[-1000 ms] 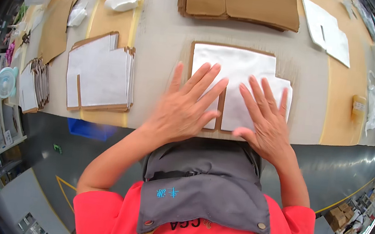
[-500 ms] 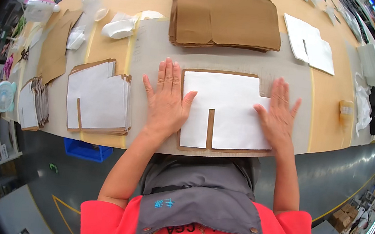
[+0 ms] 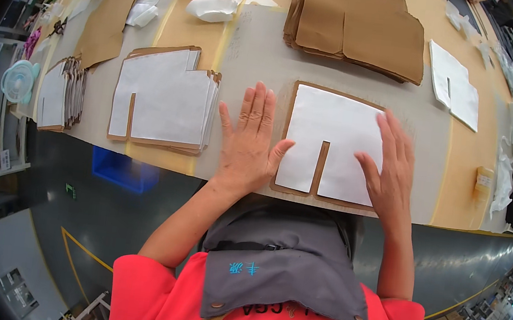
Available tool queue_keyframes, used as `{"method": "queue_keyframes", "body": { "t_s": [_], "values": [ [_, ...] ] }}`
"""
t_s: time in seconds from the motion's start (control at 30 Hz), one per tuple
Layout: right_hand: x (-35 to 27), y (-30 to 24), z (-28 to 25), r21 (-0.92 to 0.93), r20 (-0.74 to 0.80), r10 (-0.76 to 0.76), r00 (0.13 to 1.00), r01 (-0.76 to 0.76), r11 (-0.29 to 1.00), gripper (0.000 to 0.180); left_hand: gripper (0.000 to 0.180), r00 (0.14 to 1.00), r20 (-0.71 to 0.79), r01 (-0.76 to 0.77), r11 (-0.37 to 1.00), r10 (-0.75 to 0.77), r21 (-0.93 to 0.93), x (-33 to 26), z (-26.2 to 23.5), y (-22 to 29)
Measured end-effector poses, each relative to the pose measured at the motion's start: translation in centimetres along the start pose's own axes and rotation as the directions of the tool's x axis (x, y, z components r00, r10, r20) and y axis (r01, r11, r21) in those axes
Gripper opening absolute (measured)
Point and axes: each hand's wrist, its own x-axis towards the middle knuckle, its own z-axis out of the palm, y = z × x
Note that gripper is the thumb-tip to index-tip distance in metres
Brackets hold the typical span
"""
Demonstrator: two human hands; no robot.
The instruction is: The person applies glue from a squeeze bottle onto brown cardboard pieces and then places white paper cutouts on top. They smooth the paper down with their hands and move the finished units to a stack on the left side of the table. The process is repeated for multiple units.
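Observation:
A white slotted sheet (image 3: 312,119) lies on a slightly larger brown piece (image 3: 320,167), which shows along its border and through the slot. My left hand (image 3: 246,149) is flat with fingers spread beside the left edge, its thumb reaching the border. Over the right side, my right hand (image 3: 393,169) has its fingers stretched out and thumb apart, covering the notched corner. Whether its palm presses down or hovers, I cannot tell. Neither hand grips anything.
Left of my hands stands a stack of white-and-brown pieces (image 3: 164,105), with a smaller stack (image 3: 55,96) farther left. A brown pile (image 3: 360,29) and white slotted pieces (image 3: 457,88) lie at the back. A blue crate (image 3: 122,170) sits below the table edge.
The whole view has turned and shifted. Relative to the white sheet, my right hand has moved inward over its right edge. My left hand stays beside the left edge.

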Motion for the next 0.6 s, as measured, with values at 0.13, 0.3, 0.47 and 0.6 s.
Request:
{"method": "queue_keyframes", "body": {
  "t_s": [0.13,0.3,0.47,0.6],
  "values": [
    [5.8,-1.0,4.0,0.328,-0.154,-0.116,0.981,0.161,0.931,0.016,0.076,0.999,-0.047,0.015,0.996,-0.02,-0.093,0.7,-0.2,-0.6],
    [9.2,-1.6,6.3,0.081,-0.098,-0.325,0.941,0.333,0.939,0.007,0.069,0.998,-0.047,0.027,0.986,-0.035,-0.165,0.6,-0.4,-0.7],
    [10.3,-1.5,5.8,0.004,0.003,-0.444,0.896,0.444,0.896,0.006,0.067,0.998,-0.037,0.034,0.983,-0.042,-0.181,0.6,-0.2,-0.8],
    [10.8,-1.3,5.7,0.005,0.039,-0.475,0.879,0.475,0.88,0.005,0.066,0.999,-0.035,0.025,0.982,-0.032,-0.187,1.2,-0.3,-0.6]
  ]
}}
